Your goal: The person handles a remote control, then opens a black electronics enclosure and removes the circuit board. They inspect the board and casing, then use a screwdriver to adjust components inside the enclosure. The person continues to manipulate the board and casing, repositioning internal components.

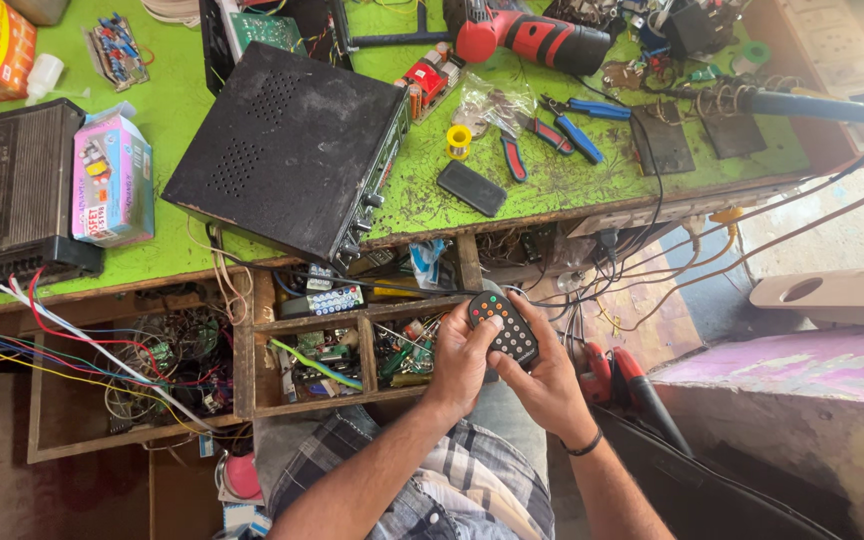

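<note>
Both hands hold a small black remote control point(503, 326) with coloured buttons, over the lap and in front of the open drawer point(352, 350).

Left hand point(460, 362): wrapped round the remote's left side, thumb laid on the button face near its lower left. Fingers closed on it, not spread.

Right hand point(542, 378): cupping the remote's lower right end from below, thumb tip at its edge. Also closed on it. Black band at that wrist.

Key relation: the remote's long axis runs diagonally, from upper left, toward the drawer, to lower right, toward the right palm. Button face is up. Left thumb is nearer the buttons; the right hand is more support than press, as far as the view shows.

Drawer: wooden compartments stuffed with small circuit boards, wire scraps and a second small keypad at its back edge.

Green workbench point(182, 110) beyond: black metal amplifier case point(287, 150) overhangs the front edge, knobs facing the person. A flat black phone-like slab point(471, 188) sits just right of it near the front edge. Blue-handled pliers point(572, 125) and a solder reel point(459, 140) sit mid-bench, a red cordless drill point(532, 38) at the far edge. A pink box point(112, 180) and an old black radio point(17, 195) are at the left end.
</note>
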